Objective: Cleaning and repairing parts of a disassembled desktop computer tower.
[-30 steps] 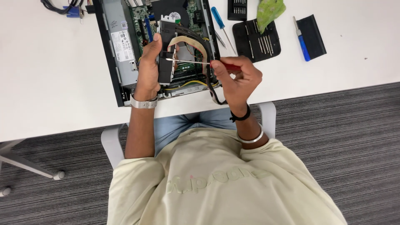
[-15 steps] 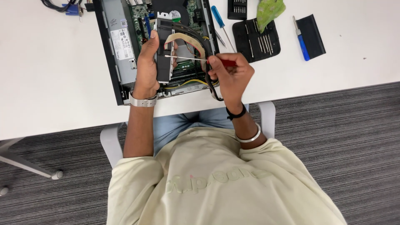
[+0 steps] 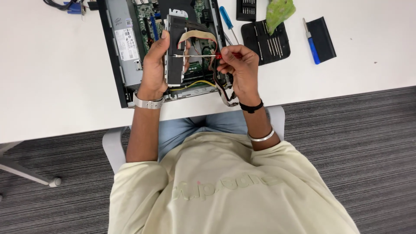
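The left hand (image 3: 154, 65) grips a grey metal drive bracket (image 3: 175, 52) above the open black computer case (image 3: 130, 52). The right hand (image 3: 239, 65) is closed on a red-handled screwdriver (image 3: 203, 55), tip touching the bracket. The white bench (image 3: 56, 78) has free room at the left.

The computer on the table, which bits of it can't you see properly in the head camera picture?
- Open computer case: its far end is cut off by the picture's top edge.
- Drive bracket: the left hand covers one side.
- Red screwdriver: tip too small to tell which screw it meets; the right hand hides the handle.
- Circuit board: parts too small.
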